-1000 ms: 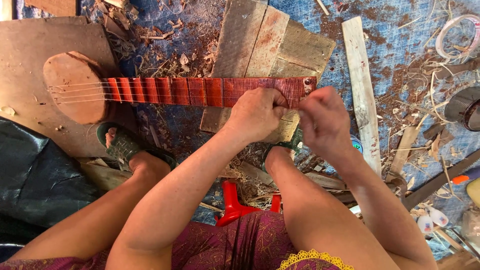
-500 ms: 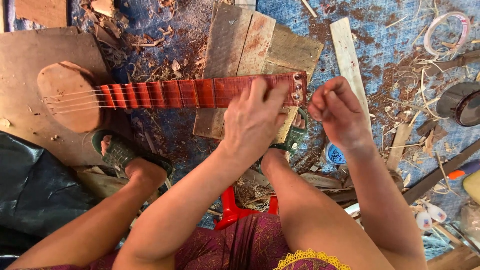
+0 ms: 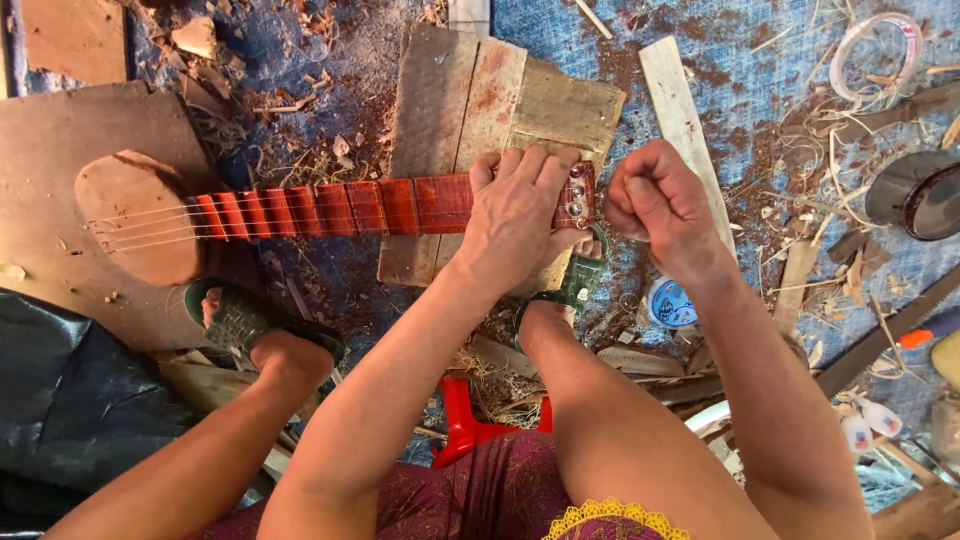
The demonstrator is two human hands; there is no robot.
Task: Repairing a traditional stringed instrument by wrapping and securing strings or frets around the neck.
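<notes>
Stringed instrument neck (image 3: 330,208): long axis laid left–right; head end clasped by left hand (image 3: 520,205). Right hand (image 3: 655,200), fingers clenched shut, held just beside the tuning pegs (image 3: 577,195).

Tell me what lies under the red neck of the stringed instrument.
Under the red neck show wooden planks and blue sheet strewn with wood shavings. The left hand covers the neck's headstock end, so what sits beneath there cannot be seen.

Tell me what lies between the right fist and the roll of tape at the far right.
In the head view, a pale wooden slat lies between the right hand and the tape roll, then blue mat strewn with wood shavings.
</notes>
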